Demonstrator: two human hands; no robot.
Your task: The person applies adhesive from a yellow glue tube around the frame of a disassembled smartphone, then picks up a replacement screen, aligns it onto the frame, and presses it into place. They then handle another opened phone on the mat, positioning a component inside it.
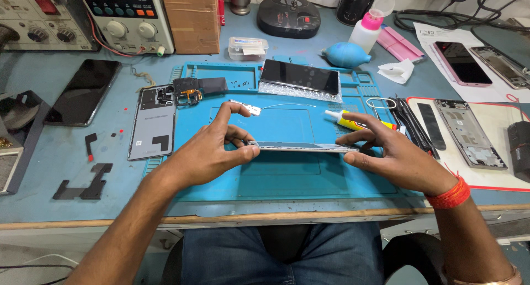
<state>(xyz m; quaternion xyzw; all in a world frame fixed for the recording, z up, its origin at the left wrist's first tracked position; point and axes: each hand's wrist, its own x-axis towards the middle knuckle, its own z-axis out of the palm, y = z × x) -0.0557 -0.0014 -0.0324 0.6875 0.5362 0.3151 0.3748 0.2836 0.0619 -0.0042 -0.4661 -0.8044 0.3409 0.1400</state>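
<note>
Both hands hold a thin phone frame [301,147] edge-on, level above the blue work mat [287,177]. My left hand [212,149] pinches its left end, thumb against the edge, index finger arched above. My right hand [386,152] grips the right end with thumb below and fingers spread over it. A yellow glue tube [353,122] lies just behind my right fingers. A small white part with a thin white wire [251,108] lies on the mat behind my left index finger.
A grey phone back cover [152,125] lies at the mat's left, a dark screen panel [301,78] at its back. A black phone [83,91] lies far left, test instruments [127,14] behind. At right are tweezers [408,122], another phone frame [469,133] and a pink phone [461,64].
</note>
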